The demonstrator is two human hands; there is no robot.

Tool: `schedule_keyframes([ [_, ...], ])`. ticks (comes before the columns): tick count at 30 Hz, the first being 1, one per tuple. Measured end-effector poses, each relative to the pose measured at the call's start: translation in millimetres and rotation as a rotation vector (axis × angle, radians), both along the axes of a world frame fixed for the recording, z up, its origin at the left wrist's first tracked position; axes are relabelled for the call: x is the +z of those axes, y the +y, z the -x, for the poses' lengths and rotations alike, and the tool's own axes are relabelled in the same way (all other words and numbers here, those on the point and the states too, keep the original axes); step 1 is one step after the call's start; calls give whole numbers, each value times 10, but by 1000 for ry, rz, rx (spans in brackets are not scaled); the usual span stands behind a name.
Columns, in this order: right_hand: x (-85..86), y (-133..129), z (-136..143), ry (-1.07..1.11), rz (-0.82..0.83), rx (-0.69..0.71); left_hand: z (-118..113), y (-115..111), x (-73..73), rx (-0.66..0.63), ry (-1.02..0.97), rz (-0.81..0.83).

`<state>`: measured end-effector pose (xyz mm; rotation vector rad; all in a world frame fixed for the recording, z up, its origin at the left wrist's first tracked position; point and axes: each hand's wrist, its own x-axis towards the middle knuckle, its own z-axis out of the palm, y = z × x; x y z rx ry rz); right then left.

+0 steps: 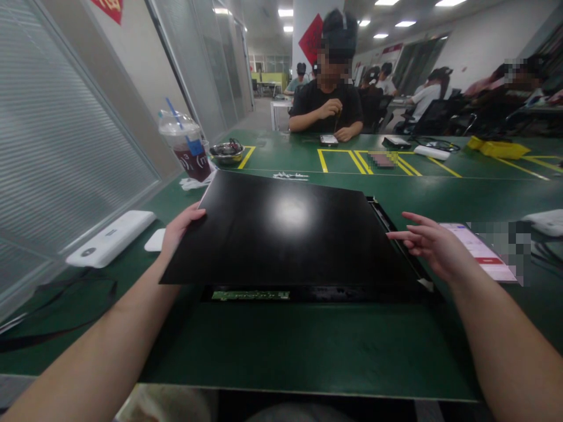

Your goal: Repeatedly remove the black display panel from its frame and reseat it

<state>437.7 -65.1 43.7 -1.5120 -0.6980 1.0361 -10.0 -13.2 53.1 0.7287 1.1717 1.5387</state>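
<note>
A flat, glossy black screen panel (281, 240) is tilted above a black frame (316, 294) on the green table. My left hand (182, 225) grips the panel's left edge, thumb on top and the other fingers hidden beneath, and holds that side raised. The panel's right side lies low, near the frame's right rail. Beside that rail, my right hand (428, 243) has its fingers apart and holds nothing. A green circuit strip (250, 295) shows in the frame under the panel's near edge. A small whitish tab (426, 285) sits at the frame's near right corner.
Left on the table (308, 351) are a white power bank (112, 237), a drink cup (187, 146) and a metal bowl (227, 152). A lit phone (481, 252) lies right of my right hand. Across the table sits a person (328, 105). Yellow tape marks the far side.
</note>
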Motion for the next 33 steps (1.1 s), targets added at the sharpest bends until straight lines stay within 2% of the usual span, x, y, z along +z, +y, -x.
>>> schedule_keyframes([
  [5, 22, -2, 58, -35, 19, -20, 77, 97, -126, -15, 36, 20],
  [10, 5, 10, 47, -63, 34, -23, 110, 96, -169, -114, 63, -29],
  [12, -7, 13, 18, -91, 38, -19, 128, 115, -197, -116, 84, -29],
  [18, -49, 17, -86, -242, 63, -1, 186, 240, -272, -147, 154, 63],
  [26, -96, 40, -166, -333, 64, -18, -56, 63, -223, -134, 198, 80],
  [33, -138, 36, -192, -433, 83, -17, -164, -9, -198, -144, 231, 112],
])
